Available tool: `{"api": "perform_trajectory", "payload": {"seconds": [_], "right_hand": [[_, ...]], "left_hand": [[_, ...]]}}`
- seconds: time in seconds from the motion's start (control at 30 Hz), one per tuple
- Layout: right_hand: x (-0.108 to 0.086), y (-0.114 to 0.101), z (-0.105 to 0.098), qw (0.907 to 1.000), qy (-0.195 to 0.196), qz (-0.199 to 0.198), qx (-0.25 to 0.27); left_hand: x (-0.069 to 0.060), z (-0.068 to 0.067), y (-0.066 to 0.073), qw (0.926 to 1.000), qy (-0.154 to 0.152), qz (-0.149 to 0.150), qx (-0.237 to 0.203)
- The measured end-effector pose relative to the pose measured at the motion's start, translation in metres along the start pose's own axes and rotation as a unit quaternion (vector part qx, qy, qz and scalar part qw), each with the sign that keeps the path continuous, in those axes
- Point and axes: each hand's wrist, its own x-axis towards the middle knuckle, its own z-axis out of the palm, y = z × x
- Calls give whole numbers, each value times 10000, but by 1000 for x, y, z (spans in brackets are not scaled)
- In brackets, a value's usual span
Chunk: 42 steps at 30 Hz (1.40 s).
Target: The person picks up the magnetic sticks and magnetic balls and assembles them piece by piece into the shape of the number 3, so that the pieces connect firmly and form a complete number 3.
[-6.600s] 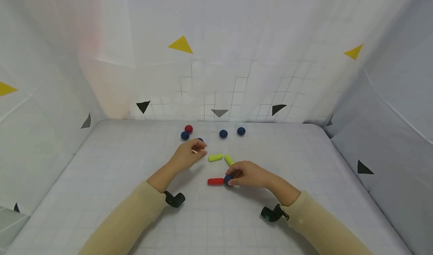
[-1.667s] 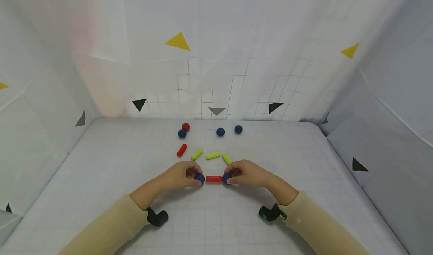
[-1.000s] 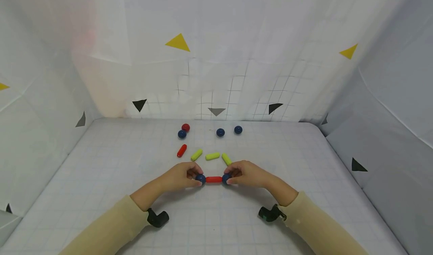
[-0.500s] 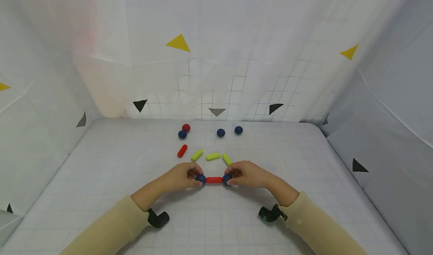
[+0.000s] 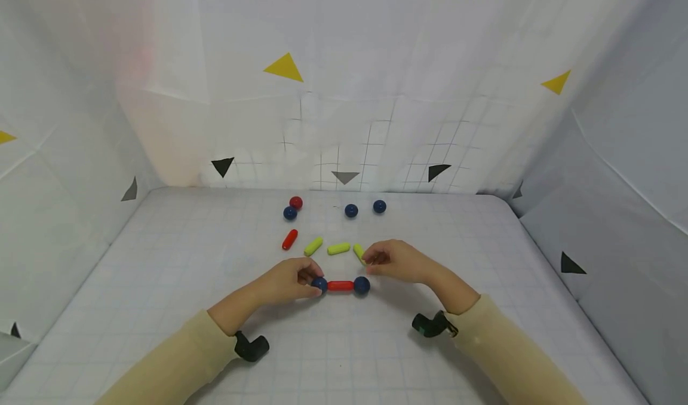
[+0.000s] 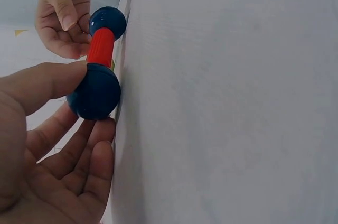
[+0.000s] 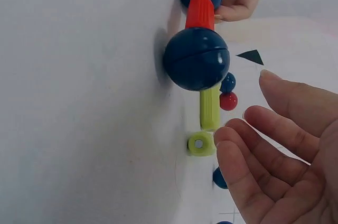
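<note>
In the head view a red rod [image 5: 341, 286] joins two blue balls, one at each end, lying on the table. My left hand [image 5: 285, 281] pinches the left blue ball [image 5: 319, 284] between thumb and fingers. Free of the right blue ball [image 5: 362, 285], my right hand [image 5: 400, 261] hovers above and right of it, holding nothing, fingers loosely bent. Its fingertips overlap the rightmost yellow-green rod [image 5: 359, 252]; the right wrist view shows a gap between them and that rod's end [image 7: 199, 143], which has a pale grey round centre.
Two more yellow-green rods [image 5: 338, 248] [image 5: 313, 246] and a loose red rod [image 5: 289, 239] lie behind the hands. Farther back are a red ball [image 5: 296, 202] against a blue ball [image 5: 290, 213], plus two blue balls [image 5: 351, 210] [image 5: 379, 206]. White cloth walls [image 5: 344, 124] surround the table.
Earlier, my left hand brought a blue ball to the red rod's left end, closing the gap. Just now my right hand has let go of the right ball and moved up, away from it.
</note>
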Motion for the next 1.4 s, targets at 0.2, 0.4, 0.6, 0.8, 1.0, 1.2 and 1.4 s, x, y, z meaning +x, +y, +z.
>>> {"api": "perform_trajectory", "payload": {"seconds": [0.2,0.4,0.6,0.8,1.0,1.2,1.4], "right_hand": [[12,3,-5,9992,262,313,-35],[22,6,-6,9978,396,525,-81],[31,11,-2,9950,481,874,11],[40,16,3,9923,507,1127,126],[46,18,6,9910,532,1217,141],[50,19,9,9904,560,1260,3],[51,19,11,9892,570,1350,-61]], "left_hand": [[-2,-1,1,10000,-1,21,35],[-2,0,1,10000,-69,12,16],[-1,0,2,9999,-98,85,68],[2,1,3,9996,-77,170,196],[3,1,4,9992,-120,231,288],[3,1,4,9991,-133,252,326],[4,2,3,9988,-153,307,360]]}}
